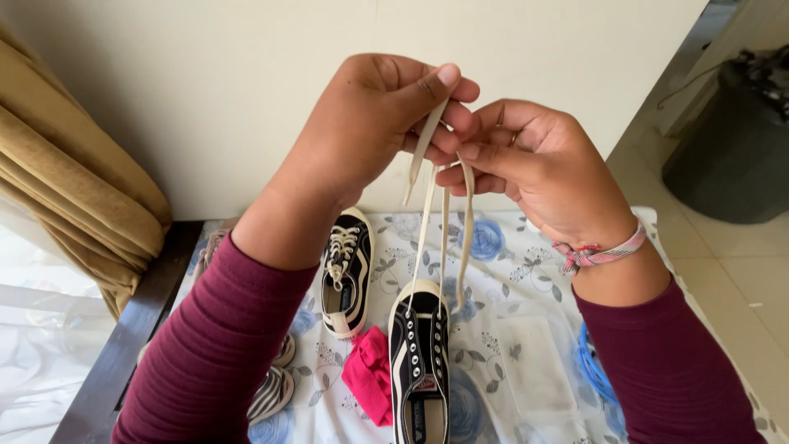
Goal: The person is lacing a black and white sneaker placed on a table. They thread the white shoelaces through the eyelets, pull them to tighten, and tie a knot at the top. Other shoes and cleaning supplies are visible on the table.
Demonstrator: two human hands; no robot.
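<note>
both hands (374, 115) (526, 160) pinch the cream shoelace (444, 222) ends above the black sneaker (419, 362); lacing looks barely started, its pair (347, 271) already laced.

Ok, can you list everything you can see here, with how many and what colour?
black sneakers: 2, black with cream soles, on the flowered cloth, one laced at left, one in the middle
shoelace: 1, cream, running up from the middle sneaker to both hands
striped shoes: at least 1, black and white, partly hidden under the left arm
pink cloth: 1, bright pink, between the sneakers
flowered cloth: 1, white with blue flowers, over the table
curtain: 1, tan, far left
bin: 1, dark grey, on the floor at right
bracelet: 1, pink, right wrist
left hand: pinching the lace
right hand: pinching the lace
</note>
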